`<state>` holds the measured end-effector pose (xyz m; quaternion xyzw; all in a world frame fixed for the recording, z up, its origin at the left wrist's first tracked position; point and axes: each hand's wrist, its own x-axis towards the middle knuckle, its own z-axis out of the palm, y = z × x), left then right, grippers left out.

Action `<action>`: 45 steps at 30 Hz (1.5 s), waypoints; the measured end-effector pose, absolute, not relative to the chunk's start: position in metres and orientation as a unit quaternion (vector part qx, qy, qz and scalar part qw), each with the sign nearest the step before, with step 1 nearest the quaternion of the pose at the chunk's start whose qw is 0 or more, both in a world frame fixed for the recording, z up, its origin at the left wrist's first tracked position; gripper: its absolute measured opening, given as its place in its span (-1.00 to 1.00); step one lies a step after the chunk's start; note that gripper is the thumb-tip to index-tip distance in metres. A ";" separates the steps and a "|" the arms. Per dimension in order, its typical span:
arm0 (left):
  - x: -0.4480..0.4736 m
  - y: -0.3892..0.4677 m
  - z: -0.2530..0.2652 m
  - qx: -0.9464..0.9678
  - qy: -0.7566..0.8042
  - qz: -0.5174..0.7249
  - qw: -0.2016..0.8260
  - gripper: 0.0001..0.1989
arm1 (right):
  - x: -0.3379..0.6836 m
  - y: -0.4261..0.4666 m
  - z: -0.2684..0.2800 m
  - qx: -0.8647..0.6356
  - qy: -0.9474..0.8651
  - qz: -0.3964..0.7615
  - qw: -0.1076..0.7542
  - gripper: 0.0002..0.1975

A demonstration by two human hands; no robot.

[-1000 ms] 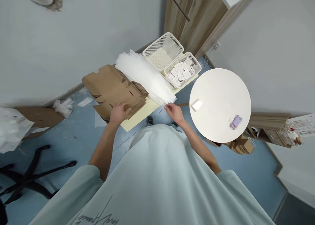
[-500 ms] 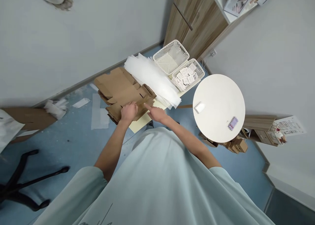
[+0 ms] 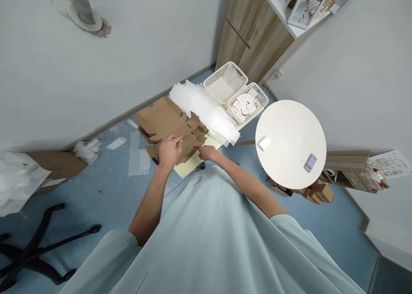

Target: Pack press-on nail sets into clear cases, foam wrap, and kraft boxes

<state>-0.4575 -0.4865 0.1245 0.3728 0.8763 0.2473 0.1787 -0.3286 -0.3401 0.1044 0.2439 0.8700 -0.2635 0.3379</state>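
A pale yellow table (image 3: 187,167) stands at the wall (image 3: 144,40), its near edge just before the person. On its left part lies a stack of flat brown cardboard (image 3: 161,119), with cut flaps raised at its right side. The left hand (image 3: 170,152) rests on the near part of the stack with its grip narrow, fingers curled; whether they pinch a sheet I cannot tell. The right hand (image 3: 207,153) is at the stack's near right corner, its grip narrow too, and what it holds, if anything, is hidden.

Right of the cardboard, white sheets (image 3: 207,111) spread across the table. Beyond them sit two perforated baskets side by side: a far basket (image 3: 222,88) and a right basket (image 3: 262,97) filled with white cards (image 3: 246,104).

To the right stands a round white table (image 3: 291,126) carrying a small white object (image 3: 264,143) and a blurred purple item (image 3: 310,162); brown boxes (image 3: 322,192) show beneath its near edge. A wood-grain cabinet (image 3: 254,40) fills the far corner, framed pictures (image 3: 310,6) on top. The floor (image 3: 122,208) is blue, with a black chair base (image 3: 35,253) at near left and a white bag (image 3: 19,182) farther back.
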 end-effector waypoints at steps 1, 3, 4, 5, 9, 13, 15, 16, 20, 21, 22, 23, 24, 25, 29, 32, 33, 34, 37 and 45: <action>-0.461 -0.488 0.136 0.371 0.875 0.268 0.158 -0.56 | -0.328 -0.340 0.106 0.246 0.872 -0.268 0.328 -0.46; -0.467 -0.489 0.158 0.370 0.869 0.311 0.108 -0.56 | -0.323 -0.338 0.112 0.250 0.877 -0.282 0.297 -0.51; -0.470 -0.489 0.168 0.371 0.865 0.328 0.082 -0.56 | -0.318 -0.335 0.117 0.251 0.881 -0.293 0.273 -0.57; -0.472 -0.487 0.178 0.376 0.858 0.347 0.056 -0.56 | -0.313 -0.331 0.123 0.253 0.885 -0.309 0.240 -0.64; -0.468 -0.471 0.208 0.429 0.806 0.408 -0.023 -0.56 | -0.281 -0.296 0.166 0.291 0.871 -0.395 0.031 -0.56; -0.446 -0.436 0.226 0.504 0.750 0.425 -0.040 -0.53 | -0.233 -0.248 0.220 0.365 0.760 -0.521 -0.134 -0.20; -0.429 -0.413 0.231 0.544 0.723 0.425 -0.031 -0.52 | -0.205 -0.229 0.241 0.389 0.714 -0.553 -0.180 -0.13; -0.419 -0.401 0.232 0.567 0.707 0.422 -0.024 -0.51 | -0.190 -0.222 0.248 0.404 0.697 -0.557 -0.202 -0.13; -0.375 -0.347 0.228 0.667 0.621 0.412 0.002 -0.51 | -0.127 -0.205 0.256 0.466 0.643 -0.536 -0.286 -0.31; -0.362 -0.333 0.225 0.689 0.599 0.408 0.011 -0.51 | -0.109 -0.202 0.254 0.482 0.630 -0.529 -0.302 -0.36; -0.348 -0.318 0.221 0.709 0.579 0.401 0.021 -0.50 | -0.091 -0.199 0.250 0.499 0.615 -0.523 -0.315 -0.41; -0.334 -0.304 0.217 0.727 0.562 0.393 0.033 -0.48 | -0.072 -0.195 0.245 0.516 0.600 -0.517 -0.328 -0.44; -0.318 -0.289 0.213 0.744 0.545 0.384 0.044 -0.47 | -0.051 -0.191 0.240 0.532 0.584 -0.511 -0.339 -0.46; -0.302 -0.275 0.208 0.759 0.530 0.375 0.056 -0.46 | -0.030 -0.186 0.234 0.547 0.567 -0.506 -0.350 -0.48; -0.234 -0.220 0.180 0.812 0.472 0.328 0.102 -0.41 | 0.061 -0.169 0.205 0.607 0.501 -0.482 -0.386 -0.51; -0.183 -0.183 0.152 0.843 0.440 0.278 0.133 -0.39 | 0.126 -0.159 0.180 0.643 0.465 -0.459 -0.400 -0.52; -0.167 -0.171 0.141 0.853 0.431 0.254 0.147 -0.38 | 0.145 -0.156 0.171 0.654 0.458 -0.452 -0.399 -0.52; -0.151 -0.161 0.130 0.861 0.424 0.231 0.161 -0.38 | 0.162 -0.154 0.162 0.665 0.451 -0.445 -0.395 -0.52; -0.109 -0.137 0.096 0.875 0.404 0.176 0.202 -0.38 | 0.203 -0.149 0.132 0.697 0.436 -0.435 -0.369 -0.55; -0.032 -0.123 0.014 0.882 0.371 0.074 0.281 -0.43 | 0.257 -0.144 0.060 0.773 0.383 -0.425 -0.275 -0.73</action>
